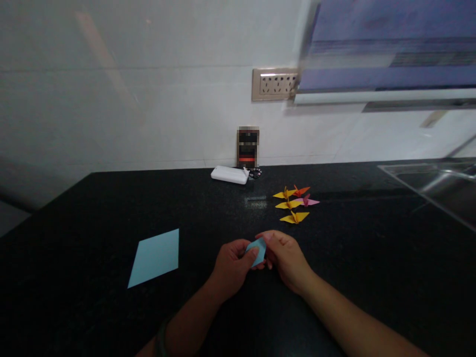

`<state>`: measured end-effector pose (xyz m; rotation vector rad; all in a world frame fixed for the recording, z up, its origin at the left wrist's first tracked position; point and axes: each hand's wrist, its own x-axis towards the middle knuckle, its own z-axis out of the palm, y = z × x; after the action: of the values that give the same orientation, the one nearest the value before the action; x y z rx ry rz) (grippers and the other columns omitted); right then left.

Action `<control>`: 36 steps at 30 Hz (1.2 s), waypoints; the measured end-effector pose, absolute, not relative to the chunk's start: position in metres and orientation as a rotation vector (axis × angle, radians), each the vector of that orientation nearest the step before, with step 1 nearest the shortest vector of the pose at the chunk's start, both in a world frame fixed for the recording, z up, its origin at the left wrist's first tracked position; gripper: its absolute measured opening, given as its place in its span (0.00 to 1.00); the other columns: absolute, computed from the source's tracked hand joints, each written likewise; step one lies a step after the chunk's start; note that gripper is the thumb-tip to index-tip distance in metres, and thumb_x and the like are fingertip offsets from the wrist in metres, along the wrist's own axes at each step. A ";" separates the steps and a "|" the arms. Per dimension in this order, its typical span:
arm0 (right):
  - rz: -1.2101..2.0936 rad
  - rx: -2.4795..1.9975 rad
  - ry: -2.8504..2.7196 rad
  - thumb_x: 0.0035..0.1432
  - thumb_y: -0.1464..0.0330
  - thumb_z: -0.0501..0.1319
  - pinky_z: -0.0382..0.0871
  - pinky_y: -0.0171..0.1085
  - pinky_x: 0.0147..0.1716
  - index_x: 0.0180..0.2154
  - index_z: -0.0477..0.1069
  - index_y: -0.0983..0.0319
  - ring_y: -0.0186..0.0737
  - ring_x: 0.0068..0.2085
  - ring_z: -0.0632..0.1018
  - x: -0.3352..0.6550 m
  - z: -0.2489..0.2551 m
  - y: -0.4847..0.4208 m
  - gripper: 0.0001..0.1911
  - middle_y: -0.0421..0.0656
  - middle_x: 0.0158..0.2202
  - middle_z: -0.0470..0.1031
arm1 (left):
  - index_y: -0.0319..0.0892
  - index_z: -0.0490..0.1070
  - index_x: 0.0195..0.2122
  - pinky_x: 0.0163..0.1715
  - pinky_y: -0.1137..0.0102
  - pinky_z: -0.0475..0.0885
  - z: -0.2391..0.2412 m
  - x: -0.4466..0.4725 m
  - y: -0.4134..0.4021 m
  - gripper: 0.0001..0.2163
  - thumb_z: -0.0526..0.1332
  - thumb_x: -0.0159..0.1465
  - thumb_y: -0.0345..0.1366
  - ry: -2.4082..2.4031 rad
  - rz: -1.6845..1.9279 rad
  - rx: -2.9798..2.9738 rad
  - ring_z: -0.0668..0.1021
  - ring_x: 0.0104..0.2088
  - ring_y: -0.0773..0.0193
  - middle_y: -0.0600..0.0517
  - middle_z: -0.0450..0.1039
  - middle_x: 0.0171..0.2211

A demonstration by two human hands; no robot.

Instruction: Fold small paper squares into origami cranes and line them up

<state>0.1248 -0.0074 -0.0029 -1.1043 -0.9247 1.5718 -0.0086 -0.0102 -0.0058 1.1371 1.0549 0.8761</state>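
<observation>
Both my hands meet low over the black counter (92,317), pinching one small folded light-blue paper (259,247) between them. My left hand (232,265) grips its left side with thumb on top. My right hand (284,255) closes on its right edge. A flat light-blue paper square (155,257) lies on the counter to the left of my hands. Behind my hands stand several folded paper cranes (293,203) in yellow, orange and pink.
A white box (229,174) and a small dark object lie against the white tiled wall at the back. A socket strip (274,84) is on the wall. A steel sink (435,186) sits at the right, under a window.
</observation>
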 end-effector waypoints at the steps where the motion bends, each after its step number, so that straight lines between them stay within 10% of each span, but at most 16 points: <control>1: 1.566 -1.119 -0.980 0.47 0.55 0.59 0.53 0.29 0.14 0.26 0.67 0.64 0.29 0.17 0.65 0.125 -0.004 -0.008 0.17 0.36 0.15 0.64 | 0.37 0.70 0.25 0.27 0.71 0.69 -0.006 -0.008 -0.010 0.10 0.59 0.54 0.40 1.047 0.872 1.148 0.74 0.24 0.66 0.52 0.73 0.22; 30: 1.348 -1.248 -1.145 0.49 0.57 0.58 0.48 0.30 0.15 0.18 0.57 0.62 0.26 0.15 0.58 0.133 -0.002 -0.003 0.18 0.33 0.12 0.57 | 0.40 0.64 0.21 0.14 0.77 0.57 -0.004 -0.008 -0.008 0.15 0.51 0.57 0.44 1.211 0.803 1.273 0.63 0.10 0.73 0.59 0.61 0.08; 36: 1.379 -1.227 -1.253 0.48 0.59 0.59 0.47 0.30 0.15 0.19 0.60 0.62 0.26 0.16 0.56 0.136 0.001 -0.002 0.16 0.33 0.14 0.56 | 0.38 0.70 0.31 0.25 0.73 0.66 -0.006 -0.009 -0.004 0.13 0.57 0.53 0.44 1.164 0.936 1.223 0.73 0.24 0.67 0.52 0.73 0.25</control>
<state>0.1365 -0.0023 0.0008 -1.2273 -1.2530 1.3787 -0.0091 -0.0044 -0.0056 1.2229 1.1643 0.9363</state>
